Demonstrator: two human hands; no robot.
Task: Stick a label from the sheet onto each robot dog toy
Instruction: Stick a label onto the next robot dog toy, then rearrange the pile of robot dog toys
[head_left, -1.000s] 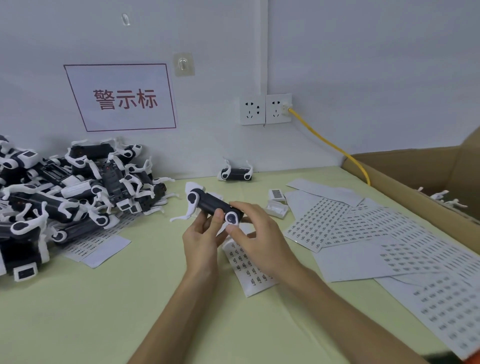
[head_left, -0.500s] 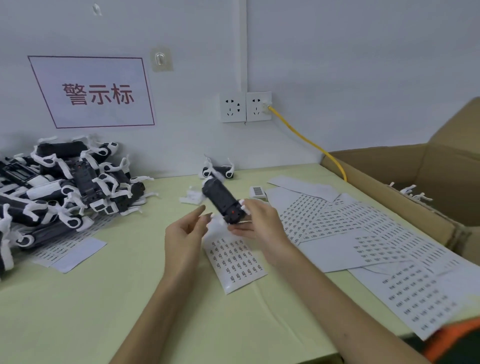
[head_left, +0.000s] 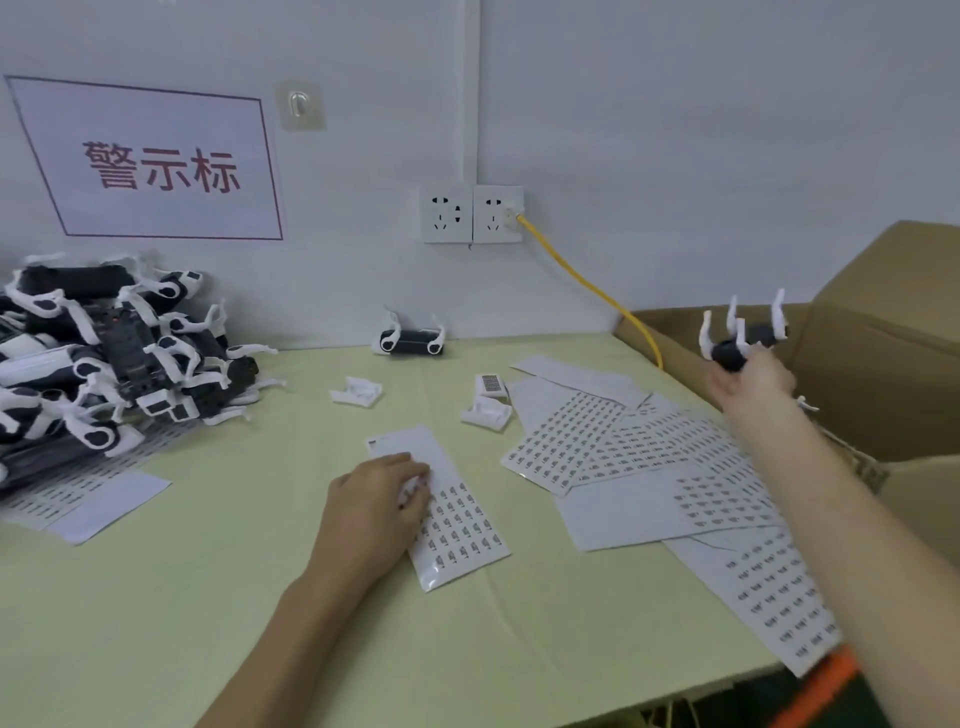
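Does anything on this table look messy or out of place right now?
Mostly the label sheets: they lie fanned and overlapping at odd angles on the right, one hanging past the table edge. One robot dog toy sits alone on its back by the wall, legs up. Nothing looks damaged or spilled.

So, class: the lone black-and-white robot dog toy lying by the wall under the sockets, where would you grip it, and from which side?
Grip the lone black-and-white robot dog toy across its black body from above; its white legs stick up at both ends, leaving the middle bare.
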